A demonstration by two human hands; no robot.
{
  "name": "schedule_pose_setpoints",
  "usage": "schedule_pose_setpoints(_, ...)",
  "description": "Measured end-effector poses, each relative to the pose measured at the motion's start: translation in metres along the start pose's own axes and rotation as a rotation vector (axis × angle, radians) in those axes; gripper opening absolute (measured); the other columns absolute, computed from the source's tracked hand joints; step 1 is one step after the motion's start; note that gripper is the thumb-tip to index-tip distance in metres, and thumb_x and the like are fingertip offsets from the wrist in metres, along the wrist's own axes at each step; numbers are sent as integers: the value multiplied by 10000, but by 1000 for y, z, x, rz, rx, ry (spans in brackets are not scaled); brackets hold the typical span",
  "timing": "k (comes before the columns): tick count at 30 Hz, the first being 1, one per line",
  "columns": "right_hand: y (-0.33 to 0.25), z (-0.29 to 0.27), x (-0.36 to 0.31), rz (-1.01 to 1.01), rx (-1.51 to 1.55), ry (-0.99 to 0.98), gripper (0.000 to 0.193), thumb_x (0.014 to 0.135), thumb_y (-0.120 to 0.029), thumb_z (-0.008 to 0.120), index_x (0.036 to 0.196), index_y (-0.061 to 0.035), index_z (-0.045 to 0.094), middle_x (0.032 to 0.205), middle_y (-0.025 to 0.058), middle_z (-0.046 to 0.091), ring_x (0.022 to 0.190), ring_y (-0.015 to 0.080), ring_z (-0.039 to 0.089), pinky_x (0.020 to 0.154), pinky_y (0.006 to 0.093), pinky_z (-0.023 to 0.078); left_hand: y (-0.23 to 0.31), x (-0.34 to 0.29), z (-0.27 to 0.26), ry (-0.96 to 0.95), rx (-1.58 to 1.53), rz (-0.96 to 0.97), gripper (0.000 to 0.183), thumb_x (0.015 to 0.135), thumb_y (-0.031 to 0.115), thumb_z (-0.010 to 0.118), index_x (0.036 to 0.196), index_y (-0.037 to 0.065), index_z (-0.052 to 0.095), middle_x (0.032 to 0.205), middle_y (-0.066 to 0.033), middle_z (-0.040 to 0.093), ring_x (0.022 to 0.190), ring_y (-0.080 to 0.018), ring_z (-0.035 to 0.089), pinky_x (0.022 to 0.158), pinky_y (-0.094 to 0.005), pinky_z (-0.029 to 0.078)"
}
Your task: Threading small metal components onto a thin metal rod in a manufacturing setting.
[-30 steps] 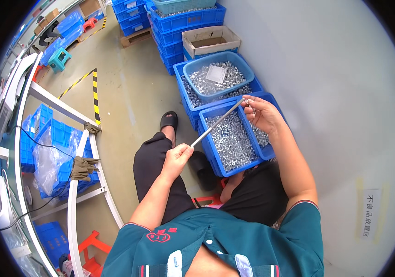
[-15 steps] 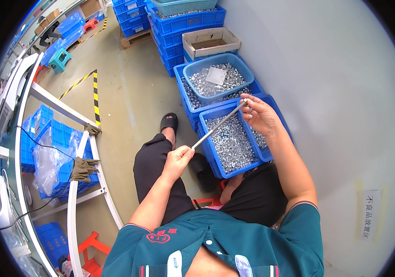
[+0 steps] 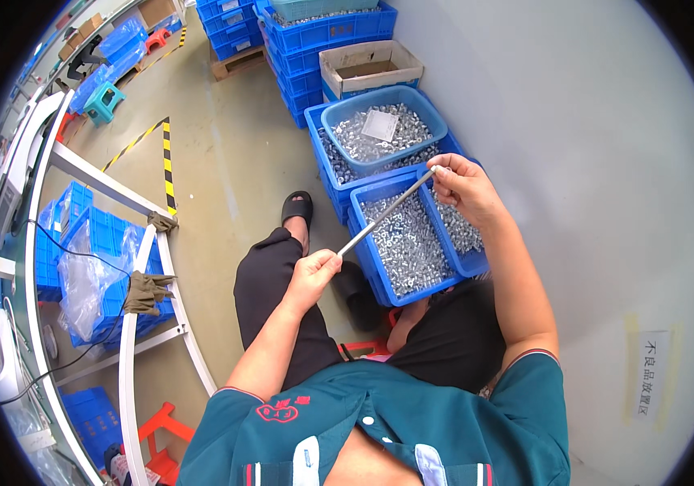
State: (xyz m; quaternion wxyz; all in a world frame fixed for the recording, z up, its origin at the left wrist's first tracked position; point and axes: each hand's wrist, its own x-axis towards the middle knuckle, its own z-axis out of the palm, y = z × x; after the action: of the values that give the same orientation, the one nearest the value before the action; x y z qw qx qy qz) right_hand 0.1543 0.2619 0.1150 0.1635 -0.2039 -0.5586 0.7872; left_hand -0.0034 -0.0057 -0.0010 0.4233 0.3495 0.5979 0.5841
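A thin grey metal rod [image 3: 386, 214] slants up to the right between my two hands, above a blue bin. My left hand [image 3: 312, 277] is closed around its lower end. At the upper end, the thumb and fingers of my right hand [image 3: 464, 188] pinch the rod's tip, where a small pale piece shows; whether it is a separate part cannot be made out. Beneath the rod lies the blue bin [image 3: 396, 304], full of small shiny metal parts [image 3: 407, 251]. A second compartment to its right, partly behind my right hand, holds more of them.
Farther off, a light-blue basin [image 3: 440, 130] of metal parts sits on another blue crate. Behind it are a worn carton [image 3: 379, 81] and stacked blue crates [image 3: 302, 81]. A wall [image 3: 598, 202] rises on the right. A white-framed table [image 3: 96, 180] stands at the left.
My right hand has shifted slightly, its fingers drawn closer together at the rod's upper end. My left hand keeps its grip on the lower end, almost unmoved.
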Motion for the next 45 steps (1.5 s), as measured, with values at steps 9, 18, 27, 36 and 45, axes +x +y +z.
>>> schedule_pose_setpoints(9,32,33,-6,122,-304,-37,158,829,-160,626,933,-44,599,701,-49,504,565,29,430,492,179,344,-2,7,14,10,-34,61,234,912,229,537,758,54,562,551,99,385,466,7,293,426,-174,210)
schedule_pose_setpoints(18,30,20,-7,403,65,-17,254,873,-110,526,1089,18,488,820,67,557,580,69,455,457,183,346,4,6,8,65,-48,-33,245,903,210,549,739,29,559,631,74,439,575,-10,358,508,-179,282)
schedule_pose_setpoints(27,11,-20,2,196,410,27,198,903,-249,541,909,-52,531,738,24,523,505,40,408,383,150,277,4,1,6,40,24,19,233,898,204,556,784,2,579,658,53,479,622,-28,406,545,-196,338)
schedule_pose_setpoints(36,7,-8,0,193,277,89,224,879,-258,582,894,-35,582,663,-16,447,493,33,351,398,152,253,2,1,7,57,140,22,218,887,200,567,791,6,588,631,42,481,598,-34,408,527,-210,348)
schedule_pose_setpoints(45,6,4,-2,148,5,174,216,840,-215,626,887,-8,585,596,-52,406,467,20,319,408,169,227,-2,1,6,78,187,47,211,884,191,572,797,-1,586,623,34,479,594,-34,408,519,-215,349)
